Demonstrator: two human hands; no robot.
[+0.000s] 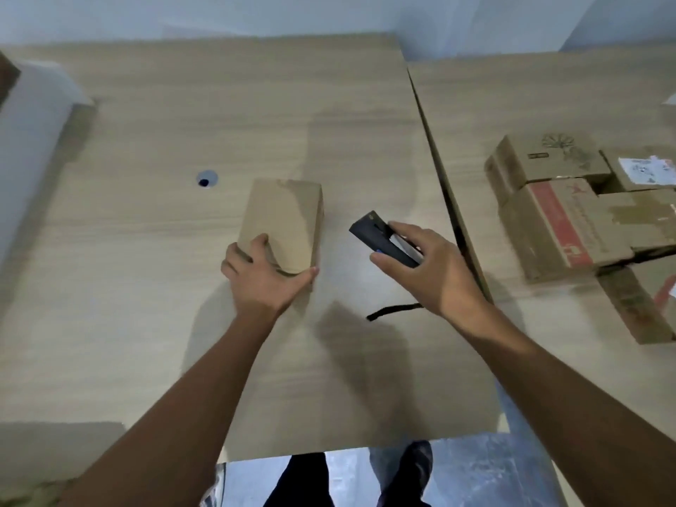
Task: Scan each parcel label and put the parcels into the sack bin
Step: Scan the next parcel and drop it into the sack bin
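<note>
A plain brown cardboard parcel [283, 221] lies on the wooden table [146, 250] near the middle. My left hand [263, 278] grips its near end, fingers on the left side and thumb at the right corner. No label shows on its top face. My right hand [428, 265] holds a black handheld scanner [380, 237] just right of the parcel, its head aimed up and left. A black strap [393, 311] hangs below that hand.
Several cardboard parcels [585, 214] are piled on a second table at the right, one with a white label [645, 170]. A gap [450, 199] separates the two tables. A cable hole [206, 179] sits left of the parcel. My legs show below the table's front edge.
</note>
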